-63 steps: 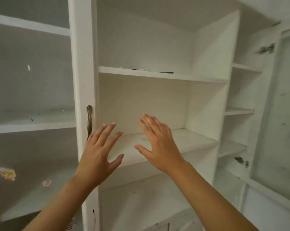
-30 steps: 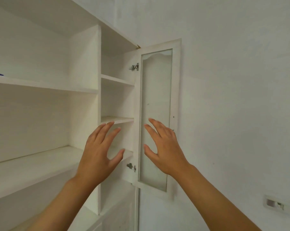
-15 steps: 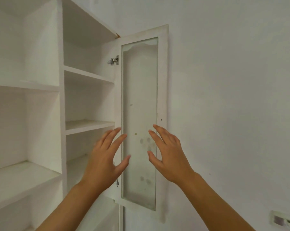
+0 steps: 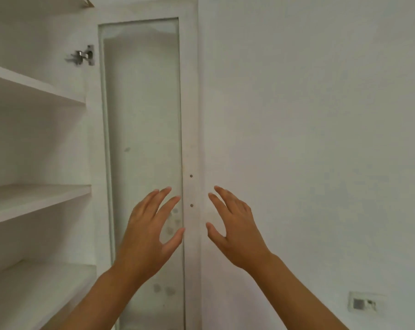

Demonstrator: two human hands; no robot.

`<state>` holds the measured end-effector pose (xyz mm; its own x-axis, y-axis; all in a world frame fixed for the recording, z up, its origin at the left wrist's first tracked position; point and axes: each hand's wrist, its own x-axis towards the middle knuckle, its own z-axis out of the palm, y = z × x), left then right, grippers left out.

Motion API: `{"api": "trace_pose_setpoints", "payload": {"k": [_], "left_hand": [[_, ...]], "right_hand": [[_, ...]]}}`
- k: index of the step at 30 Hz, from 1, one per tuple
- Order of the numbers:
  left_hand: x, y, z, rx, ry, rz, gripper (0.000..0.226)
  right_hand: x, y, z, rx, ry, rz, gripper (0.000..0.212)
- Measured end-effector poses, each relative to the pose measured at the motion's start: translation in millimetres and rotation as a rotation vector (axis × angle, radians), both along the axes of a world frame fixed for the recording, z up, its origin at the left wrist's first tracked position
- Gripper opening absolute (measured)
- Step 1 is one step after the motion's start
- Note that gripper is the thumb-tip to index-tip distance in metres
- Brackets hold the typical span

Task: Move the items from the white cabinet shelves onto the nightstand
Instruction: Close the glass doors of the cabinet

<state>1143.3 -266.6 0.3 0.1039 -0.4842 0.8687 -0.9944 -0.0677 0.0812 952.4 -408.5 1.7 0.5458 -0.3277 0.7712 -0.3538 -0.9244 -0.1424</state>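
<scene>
**Before the open cabinet door, both hands raised and holding nothing**

At the right end of the white cabinet [image 4: 34,144], the glass-panelled door [image 4: 142,129] stood swung open against the white wall [image 4: 309,115]. Its metal hinge [image 4: 82,57] showed near the top, and two small dark holes marked the frame on the door's right side. Three shelves [image 4: 37,198] were visible at the left of the view, and no items could be seen on the parts of them that showed. The nightstand lay outside the view.

The left hand [image 4: 146,232] was raised in front of the lower part of the door's glass, back toward the camera, fingers straight and slightly spread, thumb out to the side; it gripped nothing. The right hand [image 4: 235,232] hovered just beside it, in front of the wall at the door's right edge, likewise spread and relaxed, holding nothing. Whether either hand touched the door could not be told. A wall socket [image 4: 365,303] sat low on the wall at the far right.
</scene>
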Motion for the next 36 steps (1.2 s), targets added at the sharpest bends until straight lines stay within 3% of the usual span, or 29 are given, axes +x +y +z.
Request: {"api": "trace_pose_setpoints", "payload": {"k": [8, 16, 25, 31, 36], "left_hand": [[20.1, -64.0, -27.2, 0.03, -0.03, -0.07, 0.072], [30.8, -116.9, -23.2, 0.052, -0.05, 0.019, 0.079], [33.7, -182.1, -22.7, 0.044, -0.152, 0.269, 0.105], [36.6, -191.6, -26.5, -0.019, -0.201, 0.37, 0.084], [31.2, -186.3, -25.2, -0.014, -0.208, 0.433, 0.091]], "right_hand": [[14.8, -46.6, -2.4, -0.004, 0.025, -0.058, 0.067], [40.9, -112.5, 2.2, -0.101, 0.026, -0.009, 0.072], [82.9, -190.8, 12.9, -0.226, 0.031, 0.212, 0.091], [109.8, -213.7, 8.0, -0.245, -0.024, 0.412, 0.092], [118.0, -219.7, 11.0, -0.259, -0.09, 0.547, 0.093]]}}
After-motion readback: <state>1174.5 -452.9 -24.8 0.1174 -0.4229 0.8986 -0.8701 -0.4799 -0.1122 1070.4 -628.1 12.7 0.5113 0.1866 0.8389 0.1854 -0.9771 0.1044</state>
